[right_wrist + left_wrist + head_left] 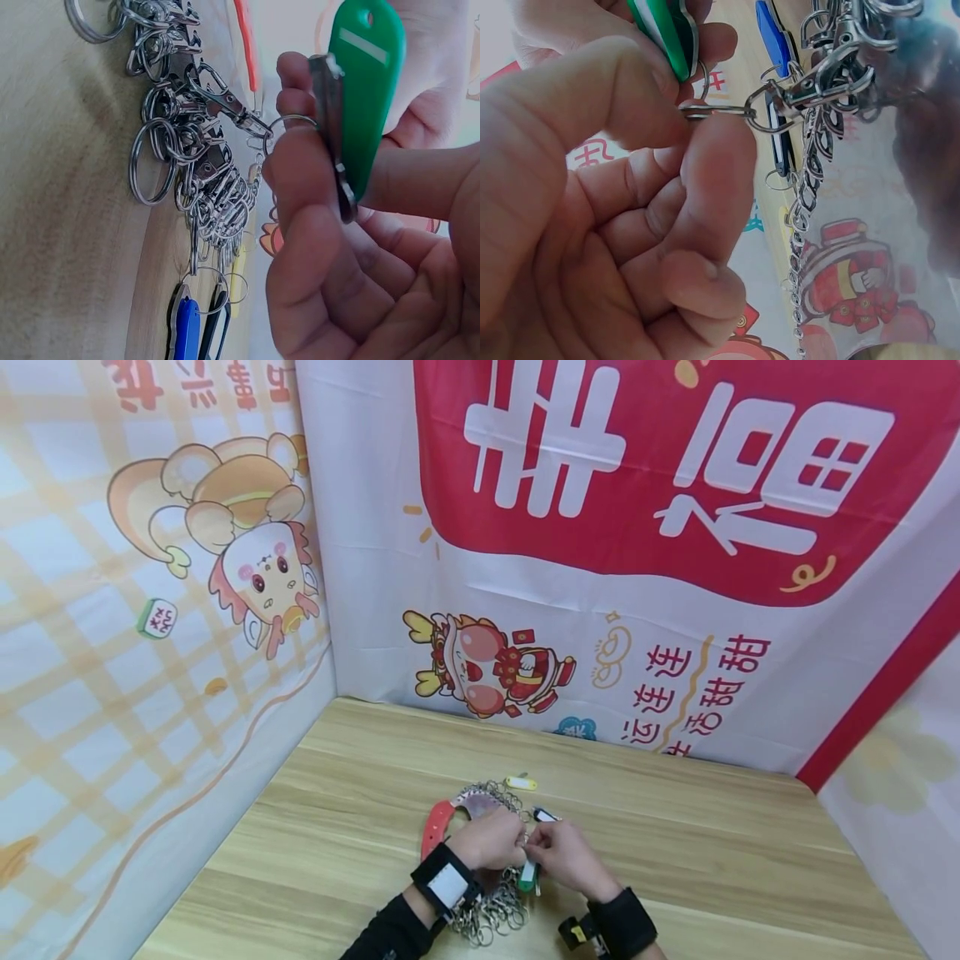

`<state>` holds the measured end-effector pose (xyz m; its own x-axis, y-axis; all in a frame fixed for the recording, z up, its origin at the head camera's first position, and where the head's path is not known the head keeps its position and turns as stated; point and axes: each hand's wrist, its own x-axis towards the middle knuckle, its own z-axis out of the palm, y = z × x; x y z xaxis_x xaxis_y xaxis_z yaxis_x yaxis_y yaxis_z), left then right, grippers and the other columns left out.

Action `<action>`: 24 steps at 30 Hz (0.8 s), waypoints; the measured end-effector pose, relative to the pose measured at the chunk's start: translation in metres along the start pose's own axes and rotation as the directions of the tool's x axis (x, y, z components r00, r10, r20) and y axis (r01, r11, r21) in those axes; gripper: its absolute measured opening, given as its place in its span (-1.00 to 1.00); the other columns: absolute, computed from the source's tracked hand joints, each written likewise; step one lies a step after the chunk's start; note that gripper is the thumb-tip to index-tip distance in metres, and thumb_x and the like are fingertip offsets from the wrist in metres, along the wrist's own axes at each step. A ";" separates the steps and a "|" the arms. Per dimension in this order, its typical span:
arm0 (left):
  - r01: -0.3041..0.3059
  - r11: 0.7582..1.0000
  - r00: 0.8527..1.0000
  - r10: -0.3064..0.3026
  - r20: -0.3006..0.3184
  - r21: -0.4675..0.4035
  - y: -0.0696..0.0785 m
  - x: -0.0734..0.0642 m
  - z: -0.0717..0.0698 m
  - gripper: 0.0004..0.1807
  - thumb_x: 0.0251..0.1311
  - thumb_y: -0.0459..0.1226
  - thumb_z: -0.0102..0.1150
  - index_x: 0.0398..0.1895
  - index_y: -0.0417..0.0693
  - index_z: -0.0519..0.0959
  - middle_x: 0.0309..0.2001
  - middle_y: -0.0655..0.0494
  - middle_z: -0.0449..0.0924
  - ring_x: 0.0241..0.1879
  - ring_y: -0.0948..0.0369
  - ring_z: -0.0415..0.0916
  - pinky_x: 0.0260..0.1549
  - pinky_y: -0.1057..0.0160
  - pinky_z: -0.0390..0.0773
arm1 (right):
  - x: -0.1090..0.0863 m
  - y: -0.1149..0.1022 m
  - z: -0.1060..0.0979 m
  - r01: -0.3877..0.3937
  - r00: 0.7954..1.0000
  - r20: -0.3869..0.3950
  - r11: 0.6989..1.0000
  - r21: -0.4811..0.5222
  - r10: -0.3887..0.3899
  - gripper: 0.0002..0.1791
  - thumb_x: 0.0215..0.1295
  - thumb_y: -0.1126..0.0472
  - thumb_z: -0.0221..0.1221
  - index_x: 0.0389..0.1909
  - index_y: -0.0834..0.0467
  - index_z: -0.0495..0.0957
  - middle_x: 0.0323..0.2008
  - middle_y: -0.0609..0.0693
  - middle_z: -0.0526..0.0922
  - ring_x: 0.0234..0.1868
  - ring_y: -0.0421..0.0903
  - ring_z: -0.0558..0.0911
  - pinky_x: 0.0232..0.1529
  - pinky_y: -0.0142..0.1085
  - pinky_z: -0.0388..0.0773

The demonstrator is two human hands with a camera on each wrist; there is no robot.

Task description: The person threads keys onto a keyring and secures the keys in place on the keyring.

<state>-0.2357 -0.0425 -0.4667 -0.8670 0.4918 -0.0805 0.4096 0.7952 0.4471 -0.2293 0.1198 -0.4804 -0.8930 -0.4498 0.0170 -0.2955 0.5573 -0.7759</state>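
Observation:
My left hand (487,842) pinches a metal split ring (724,111) between thumb and index finger. That ring is linked to a snap hook (810,96) in a thick row of hooks and rings. Close beside it, my right hand (564,853) holds a green key tag (375,82) with a pale label strip. A slim silver metal piece (330,124) lies along the tag, and a thin ring (294,118) shows at the fingertips. In the head view the hands meet over the right side of the hooks (495,914).
The hooks edge a rounded, shiny see-through piece (922,172) with a red holed strap (435,828). A blue tag (186,322), a dark-framed tag (544,815) and a yellow tag (521,783) lie by the hooks on the wooden table (712,843). Printed cloth walls stand behind and left.

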 end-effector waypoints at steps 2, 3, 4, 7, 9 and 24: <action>-0.008 1.000 1.000 0.008 -0.010 0.013 0.000 0.000 0.001 -0.69 -0.02 -0.29 0.25 -0.76 0.04 0.34 -0.77 0.26 0.23 -0.77 0.34 0.23 -0.71 0.42 0.26 | 0.000 0.000 0.000 0.026 1.000 -0.009 0.999 -0.040 -0.026 -0.89 0.17 0.36 0.22 -0.51 0.17 0.55 -0.60 -0.13 0.56 -0.63 -0.25 0.48 -0.63 -0.40 0.43; -0.012 1.000 1.000 0.012 -0.015 0.022 -0.001 0.000 0.001 -0.68 -0.02 -0.29 0.25 -0.76 0.05 0.34 -0.77 0.26 0.24 -0.77 0.35 0.24 -0.71 0.42 0.26 | 0.000 0.000 0.000 0.042 0.999 -0.013 0.997 -0.066 -0.043 -0.89 0.17 0.36 0.22 -0.52 0.16 0.55 -0.61 -0.14 0.55 -0.63 -0.27 0.46 -0.63 -0.41 0.41; -0.018 0.999 1.000 0.019 -0.020 0.029 -0.001 0.000 0.001 -0.68 -0.02 -0.29 0.26 -0.77 0.04 0.34 -0.77 0.26 0.24 -0.77 0.35 0.24 -0.71 0.42 0.26 | 0.000 0.000 0.000 0.061 0.998 -0.018 0.994 -0.093 -0.063 -0.88 0.16 0.37 0.22 -0.53 0.15 0.54 -0.61 -0.16 0.54 -0.64 -0.29 0.44 -0.63 -0.41 0.39; -0.035 0.998 0.999 0.037 -0.037 0.047 0.000 0.001 0.002 -0.67 -0.04 -0.29 0.26 -0.79 0.04 0.33 -0.78 0.26 0.23 -0.78 0.35 0.24 -0.73 0.42 0.24 | 0.000 -0.001 0.001 0.102 0.994 -0.028 0.985 -0.142 -0.107 -0.86 0.14 0.38 0.22 -0.55 0.14 0.53 -0.63 -0.17 0.52 -0.64 -0.32 0.41 -0.63 -0.42 0.37; -0.039 0.998 0.998 0.041 -0.046 0.053 0.000 0.001 0.002 -0.66 -0.04 -0.29 0.26 -0.80 0.03 0.32 -0.79 0.26 0.21 -0.79 0.35 0.23 -0.73 0.43 0.22 | 0.000 -0.001 0.001 0.113 0.992 -0.033 0.980 -0.163 -0.119 -0.85 0.13 0.38 0.22 -0.56 0.13 0.53 -0.63 -0.18 0.50 -0.64 -0.32 0.39 -0.63 -0.42 0.35; 0.011 0.997 1.000 -0.010 0.017 -0.072 -0.001 -0.001 -0.002 -0.77 0.06 -0.31 0.18 -0.65 0.05 0.37 -0.69 0.22 0.30 -0.72 0.31 0.30 -0.69 0.38 0.31 | 0.002 0.001 0.001 0.104 0.993 -0.046 0.988 -0.115 -0.110 -0.88 0.17 0.38 0.21 -0.51 0.14 0.54 -0.60 -0.15 0.54 -0.62 -0.31 0.43 -0.62 -0.41 0.39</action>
<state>-0.2355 -0.0443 -0.4649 -0.8660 0.4901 -0.0998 0.3787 0.7729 0.5091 -0.2316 0.1191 -0.4820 -0.8698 -0.4757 0.1311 -0.4237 0.5838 -0.6925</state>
